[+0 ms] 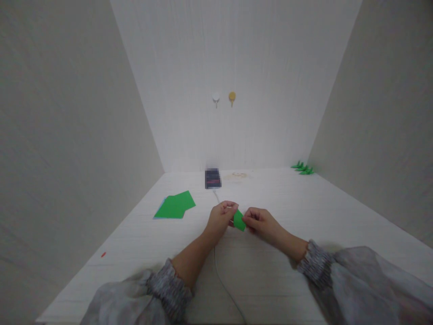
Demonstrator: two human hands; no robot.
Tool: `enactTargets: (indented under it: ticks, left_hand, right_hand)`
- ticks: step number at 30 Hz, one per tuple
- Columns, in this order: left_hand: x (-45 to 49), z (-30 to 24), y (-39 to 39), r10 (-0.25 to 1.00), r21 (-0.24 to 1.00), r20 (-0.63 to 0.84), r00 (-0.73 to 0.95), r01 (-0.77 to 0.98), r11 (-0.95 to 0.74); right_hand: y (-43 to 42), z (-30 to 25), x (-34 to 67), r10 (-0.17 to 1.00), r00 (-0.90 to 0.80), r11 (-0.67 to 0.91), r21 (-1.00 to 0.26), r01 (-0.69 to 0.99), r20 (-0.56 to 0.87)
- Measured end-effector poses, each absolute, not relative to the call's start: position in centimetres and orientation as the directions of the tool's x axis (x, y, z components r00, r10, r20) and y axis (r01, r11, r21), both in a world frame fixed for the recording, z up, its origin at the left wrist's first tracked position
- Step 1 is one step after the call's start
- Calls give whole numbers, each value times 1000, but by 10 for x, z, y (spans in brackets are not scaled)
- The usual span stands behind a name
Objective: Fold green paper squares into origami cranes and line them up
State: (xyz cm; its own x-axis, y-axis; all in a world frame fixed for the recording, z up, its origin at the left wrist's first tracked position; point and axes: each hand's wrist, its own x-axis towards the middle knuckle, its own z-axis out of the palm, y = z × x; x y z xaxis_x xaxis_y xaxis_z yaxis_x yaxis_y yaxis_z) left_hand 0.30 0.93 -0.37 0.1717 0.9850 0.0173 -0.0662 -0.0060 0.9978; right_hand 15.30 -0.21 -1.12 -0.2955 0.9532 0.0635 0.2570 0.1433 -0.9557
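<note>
head view: the left hand (221, 217) and the right hand (260, 222) meet near the middle of the white tabletop (287, 198). the small green paper piece (239, 220) is located between them, above the tabletop. left grip: thumb and fingers clamped on the upper left part of the piece. right grip: thumb and index finger together on its right edge. whether the piece is folded cannot be determined.

a stack of green sheets (174, 205), with a pale blue edge showing beneath, lies to the left of the left hand. a dark rectangular item (213, 178), pixelated, is positioned near the back wall (264, 131); a pale cable (225, 282) runs from its near end, passes behind the left hand and continues to the front edge. green folded pieces (303, 168) sit in the rear right corner. a small red piece (103, 254) lies at the left edge. a white hook (216, 97) and a yellow hook (232, 96) are mounted on the back wall, side by side.
</note>
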Motion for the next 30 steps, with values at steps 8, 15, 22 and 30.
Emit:
enactTargets:
  ticks: [8,15,22,30]
  left_hand:
    - [3,-4,9,986,991,21,164,-130,1]
    - [2,-5,10,989,980,-59,132,-181,83]
    - [0,-5,10,994,971,-62,88,-227,80]
    - [1,-3,8,996,960,-50,73,-273,68]
  right_hand:
    - [-2,-11,152,952,-299,144,-965,219,74]
    - [-3,-7,151,956,-279,182,-932,314,93]
    - [-1,-7,150,950,-311,78,-967,242,-1]
    - [-4,-7,150,919,-392,-16,-997,74,-44]
